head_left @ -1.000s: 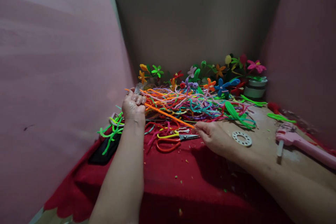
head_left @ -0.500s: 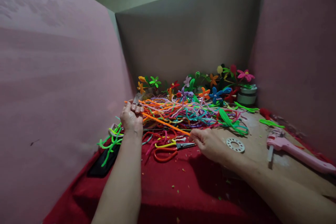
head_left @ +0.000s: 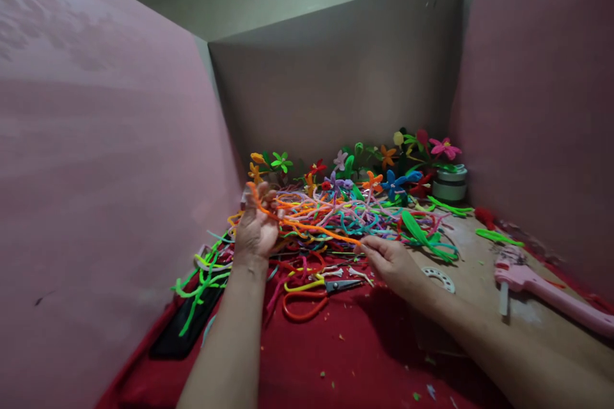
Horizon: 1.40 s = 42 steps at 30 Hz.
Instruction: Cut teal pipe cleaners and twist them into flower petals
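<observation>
An orange pipe cleaner [head_left: 319, 229] stretches between my two hands, above a tangled heap of colourful pipe cleaners [head_left: 345, 208]. My right hand [head_left: 391, 263] pinches its near end between thumb and fingers. At the far end my left hand [head_left: 258, 223] is turned palm up with its fingers loosely apart, and the orange strand lies across it, its tip by the thumb. Below the strand, scissors with red and yellow handles [head_left: 307, 307] lie on the red cloth [head_left: 297, 367], their blades pointing right.
Pipe-cleaner flowers [head_left: 393, 184] stand along the back, beside a round pale container [head_left: 449, 185]. To the right lie a white ring with holes [head_left: 439, 279] and a pink glue gun [head_left: 542, 291]. Green pipe cleaners [head_left: 204, 284] rest over a black flat object [head_left: 175, 335]. Pink walls flank both sides.
My left hand has loosened its fingers and turned palm up, shifting slightly right along the orange pipe cleaner. My right hand keeps its pinch. The camera view has tilted up a little.
</observation>
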Each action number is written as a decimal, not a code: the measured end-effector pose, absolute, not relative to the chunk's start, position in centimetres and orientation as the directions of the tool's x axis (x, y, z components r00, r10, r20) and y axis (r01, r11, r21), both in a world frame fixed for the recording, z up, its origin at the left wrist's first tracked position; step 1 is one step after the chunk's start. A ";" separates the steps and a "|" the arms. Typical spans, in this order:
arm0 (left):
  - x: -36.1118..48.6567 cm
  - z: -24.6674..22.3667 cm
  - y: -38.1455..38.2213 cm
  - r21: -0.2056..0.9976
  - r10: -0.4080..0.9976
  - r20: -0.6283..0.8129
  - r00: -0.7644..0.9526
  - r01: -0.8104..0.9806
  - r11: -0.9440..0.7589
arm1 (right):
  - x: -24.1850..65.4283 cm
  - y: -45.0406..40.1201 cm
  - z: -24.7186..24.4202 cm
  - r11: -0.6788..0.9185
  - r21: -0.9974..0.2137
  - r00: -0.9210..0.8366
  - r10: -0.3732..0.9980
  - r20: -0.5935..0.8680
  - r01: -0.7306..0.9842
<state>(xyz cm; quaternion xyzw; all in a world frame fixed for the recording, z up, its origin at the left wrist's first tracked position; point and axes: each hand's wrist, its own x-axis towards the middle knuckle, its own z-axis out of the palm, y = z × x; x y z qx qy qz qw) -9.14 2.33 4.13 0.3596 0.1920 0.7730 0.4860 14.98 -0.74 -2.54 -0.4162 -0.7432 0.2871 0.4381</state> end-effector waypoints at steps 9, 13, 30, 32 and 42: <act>-7.6 2.7 3.0 0.780 0.940 0.315 -0.129 -0.530 -0.334 | 14.9 -1.0 -2.0 0.356 -0.886 -0.289 0.918 0.272 0.297; -6.3 2.4 2.3 0.895 0.956 0.293 0.003 -0.352 -0.273 | 14.8 -1.2 -1.4 0.296 -0.909 -0.293 0.933 0.209 0.293; -5.0 2.5 1.2 0.966 0.975 0.161 0.151 -0.226 -0.125 | 14.7 -0.8 -1.9 0.426 -0.778 -0.476 0.859 0.188 0.462; -5.2 2.5 1.3 0.951 0.979 0.174 0.103 -0.274 -0.140 | 14.6 -0.8 -1.9 0.412 -0.792 -0.468 0.864 0.183 0.451; -5.1 1.6 3.2 0.835 0.916 0.194 -0.353 -0.431 -0.343 | 15.3 0.4 -1.2 0.005 -0.775 -0.056 0.997 0.051 -0.632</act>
